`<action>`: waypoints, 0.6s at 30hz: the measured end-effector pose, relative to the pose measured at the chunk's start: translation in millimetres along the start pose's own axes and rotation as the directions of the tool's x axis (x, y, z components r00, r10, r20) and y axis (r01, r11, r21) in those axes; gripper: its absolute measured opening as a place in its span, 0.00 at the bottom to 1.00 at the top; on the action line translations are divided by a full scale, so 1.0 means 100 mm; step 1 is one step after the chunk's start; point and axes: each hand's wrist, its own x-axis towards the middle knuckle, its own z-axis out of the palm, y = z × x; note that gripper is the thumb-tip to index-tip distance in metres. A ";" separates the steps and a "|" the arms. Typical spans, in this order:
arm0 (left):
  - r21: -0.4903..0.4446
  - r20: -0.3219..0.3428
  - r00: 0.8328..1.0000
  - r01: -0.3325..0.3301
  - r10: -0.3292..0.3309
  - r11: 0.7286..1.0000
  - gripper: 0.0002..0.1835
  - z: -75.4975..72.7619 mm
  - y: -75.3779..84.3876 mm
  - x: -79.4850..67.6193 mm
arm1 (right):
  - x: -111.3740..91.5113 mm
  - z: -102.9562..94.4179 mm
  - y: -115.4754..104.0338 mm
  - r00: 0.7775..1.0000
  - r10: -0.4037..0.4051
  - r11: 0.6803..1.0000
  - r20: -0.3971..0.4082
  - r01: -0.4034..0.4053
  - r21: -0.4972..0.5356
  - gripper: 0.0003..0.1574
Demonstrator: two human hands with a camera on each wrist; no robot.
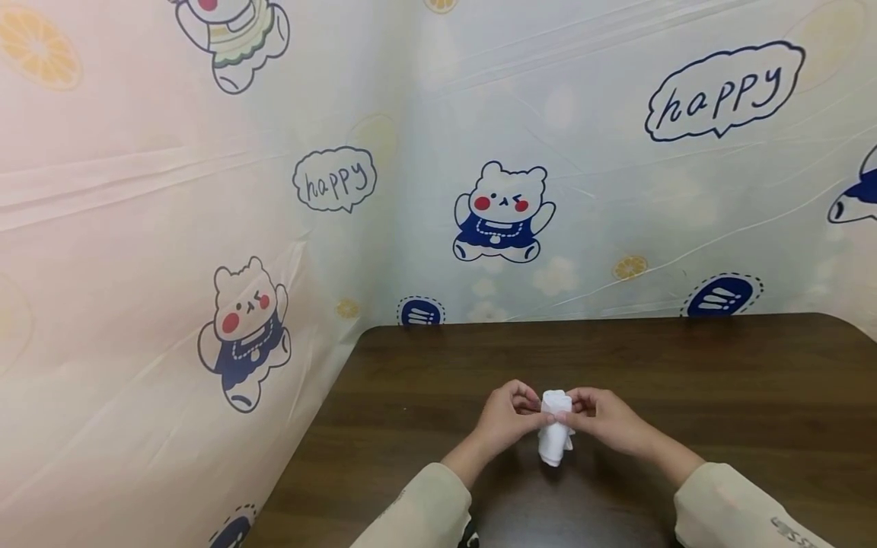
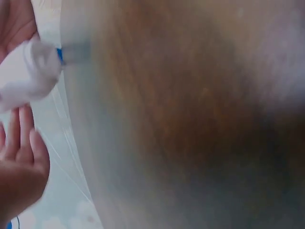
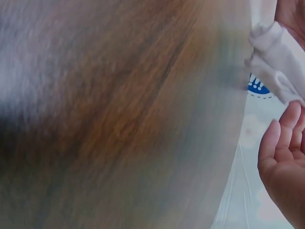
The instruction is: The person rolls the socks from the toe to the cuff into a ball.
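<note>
A rolled white cloth (image 1: 556,428) stands upright over the dark wooden table, held between both hands. My left hand (image 1: 507,415) pinches its left side with thumb and fingers. From the other side, my right hand (image 1: 610,418) pinches it too, and the two thumb tips come close together across its front. In the left wrist view the bundled cloth (image 2: 33,71) appears with the left hand (image 2: 24,167) below it. Loose folds and flaps show along the cloth (image 3: 276,59) in the right wrist view, where the right hand's fingers (image 3: 288,124) are at its edge.
The brown wooden table (image 1: 384,411) has rounded far corners. Behind it and to the left hang pale curtains (image 1: 589,190) printed with cartoon bears, orange slices and "happy" bubbles. Light sleeves (image 1: 425,506) cover both forearms.
</note>
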 end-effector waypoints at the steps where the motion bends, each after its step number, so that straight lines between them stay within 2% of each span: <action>1: 0.018 -0.041 0.999 -0.016 0.017 1.000 0.14 0.02 0.00 -0.01 | 0.00 0.00 0.00 1.000 0.008 1.000 -0.019 -0.009 -0.004 0.18; 3: 0.069 -0.123 0.990 -0.056 0.064 0.996 0.13 0.06 -0.01 -0.03 | 0.00 0.01 -0.02 0.997 0.034 0.999 -0.064 -0.035 -0.021 0.18; 6: 0.198 -0.212 0.960 -0.139 0.180 0.970 0.12 0.11 -0.02 -0.07 | 0.01 0.05 -0.06 0.988 0.077 0.995 -0.133 -0.085 -0.059 0.18; 8: 0.300 -0.239 0.935 -0.185 0.262 0.936 0.13 0.14 -0.01 -0.10 | 0.03 0.08 -0.10 0.979 0.096 0.990 -0.182 -0.112 -0.081 0.17; 10: 0.410 -0.252 0.909 -0.209 0.331 0.888 0.16 0.18 -0.01 -0.13 | 0.04 0.11 -0.14 0.966 0.115 0.986 -0.232 -0.140 -0.095 0.17; 12: 0.511 -0.263 0.890 -0.198 0.372 0.837 0.21 0.22 0.01 -0.15 | 0.06 0.13 -0.17 0.951 0.131 0.981 -0.281 -0.165 -0.104 0.17; 14: 0.597 -0.270 0.880 -0.166 0.391 0.785 0.25 0.26 0.03 -0.16 | 0.07 0.16 -0.21 0.933 0.154 0.974 -0.326 -0.199 -0.108 0.18; 16: 0.652 -0.280 0.877 -0.125 0.391 0.748 0.28 0.29 0.05 -0.16 | 0.08 0.18 -0.24 0.914 0.182 0.967 -0.362 -0.234 -0.105 0.20; 18: 0.682 -0.284 0.882 -0.090 0.377 0.726 0.29 0.31 0.07 -0.17 | 0.08 0.21 -0.26 0.900 0.205 0.960 -0.384 -0.261 -0.100 0.21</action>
